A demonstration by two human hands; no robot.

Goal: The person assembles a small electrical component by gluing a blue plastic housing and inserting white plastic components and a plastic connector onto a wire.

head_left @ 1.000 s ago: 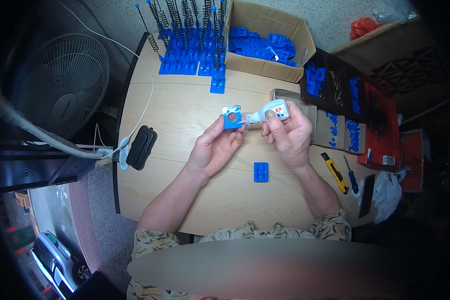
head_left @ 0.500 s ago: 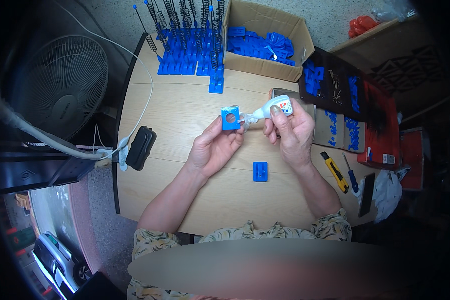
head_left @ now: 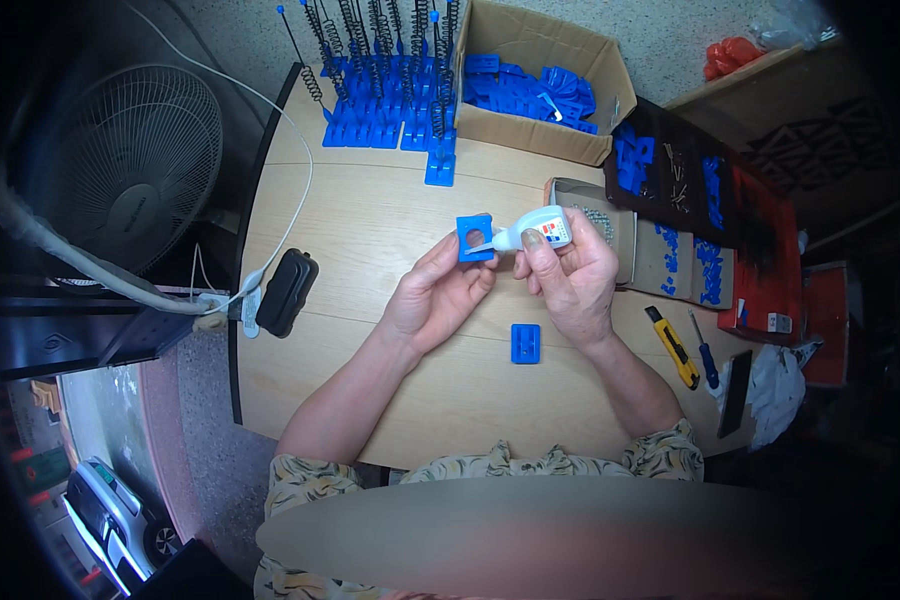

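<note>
Gripping a blue square part (head_left: pixel 476 239) — left hand (head_left: pixel 438 295); right hand (head_left: pixel 570 275) squeezing a glue bottle (head_left: pixel 536 230).

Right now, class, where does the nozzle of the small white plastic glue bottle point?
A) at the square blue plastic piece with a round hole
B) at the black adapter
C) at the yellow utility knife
A: the right hand tips the small white plastic glue bottle toward the square blue plastic piece held in the left hand.
</note>
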